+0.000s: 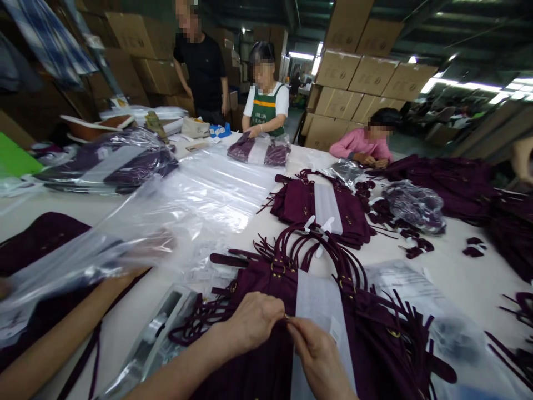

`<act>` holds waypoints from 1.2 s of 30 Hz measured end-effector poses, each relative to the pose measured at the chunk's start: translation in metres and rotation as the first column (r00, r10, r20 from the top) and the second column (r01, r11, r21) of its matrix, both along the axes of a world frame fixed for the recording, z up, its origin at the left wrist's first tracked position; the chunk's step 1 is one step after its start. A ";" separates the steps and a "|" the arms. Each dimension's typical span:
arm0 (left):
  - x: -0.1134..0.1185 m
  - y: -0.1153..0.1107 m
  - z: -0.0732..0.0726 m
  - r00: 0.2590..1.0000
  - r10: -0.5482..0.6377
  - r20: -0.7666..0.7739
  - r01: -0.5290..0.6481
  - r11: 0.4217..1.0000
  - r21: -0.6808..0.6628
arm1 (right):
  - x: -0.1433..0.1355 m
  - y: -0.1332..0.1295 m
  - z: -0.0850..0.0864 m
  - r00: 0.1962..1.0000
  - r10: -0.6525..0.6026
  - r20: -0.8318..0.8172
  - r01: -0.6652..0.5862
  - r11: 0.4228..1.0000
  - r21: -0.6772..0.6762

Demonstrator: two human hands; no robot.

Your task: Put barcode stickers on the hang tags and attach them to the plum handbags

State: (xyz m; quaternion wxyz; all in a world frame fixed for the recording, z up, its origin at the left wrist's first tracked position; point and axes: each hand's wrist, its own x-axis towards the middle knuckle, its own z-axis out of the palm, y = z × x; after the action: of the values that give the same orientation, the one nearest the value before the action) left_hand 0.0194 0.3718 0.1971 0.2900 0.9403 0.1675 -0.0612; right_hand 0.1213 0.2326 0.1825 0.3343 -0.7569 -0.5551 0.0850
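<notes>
A dark purple handbag (266, 286) with fringed ties and looped handles lies in front of me, a white paper band (318, 294) around its middle. Over its front, my left hand (258, 319) and my right hand (314, 347) meet with fingers pinched. Between the fingertips is something tiny with a brassy glint, too small to name. To the left, a co-worker's arm (79, 336) reaches into a clear plastic bag (137, 222), beside another purple bag (45, 233). A grey tape dispenser (154, 333) sits by my left forearm.
Behind my handbag lies another banded purple handbag (287, 200). Small purple pieces (416, 244) and a plastic-wrapped bundle (414, 205) lie at right. Across the table are a person in a green apron (266, 114), one in pink (353, 139) and one standing in black (204, 72). Stacked cartons (337, 105) rise behind.
</notes>
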 end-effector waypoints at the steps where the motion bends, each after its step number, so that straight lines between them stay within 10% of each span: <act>1: 0.005 0.008 0.000 0.999 0.043 0.004 -0.042 0.999 -0.024 | 0.006 0.006 -0.002 0.999 -0.035 -0.026 0.034 0.999 -0.032; 11: 0.057 0.069 -0.037 0.873 0.486 -0.043 -0.487 0.866 -0.109 | 0.051 0.058 -0.002 0.963 -0.190 -0.192 0.182 0.981 -0.062; 24: 0.053 0.070 -0.047 0.763 0.646 0.004 -0.460 0.547 -0.699 | 0.052 0.049 0.001 0.901 -0.248 -0.356 0.198 0.965 -0.171; 29: 0.052 0.071 -0.050 0.786 0.616 0.055 -0.392 0.565 -0.726 | 0.048 0.053 -0.006 0.922 -0.245 -0.300 0.194 0.962 -0.190; 36: 0.049 0.074 -0.048 0.886 0.440 0.148 -0.283 0.765 -0.579 | 0.037 0.090 -0.009 0.942 -0.189 -0.278 0.138 0.972 -0.192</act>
State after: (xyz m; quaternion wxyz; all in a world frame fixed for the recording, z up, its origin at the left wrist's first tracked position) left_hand 0.0683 0.4463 0.1490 0.5701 0.7676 0.2811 0.0825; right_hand 0.1584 0.3226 0.1731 0.3534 -0.8050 -0.4250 0.2154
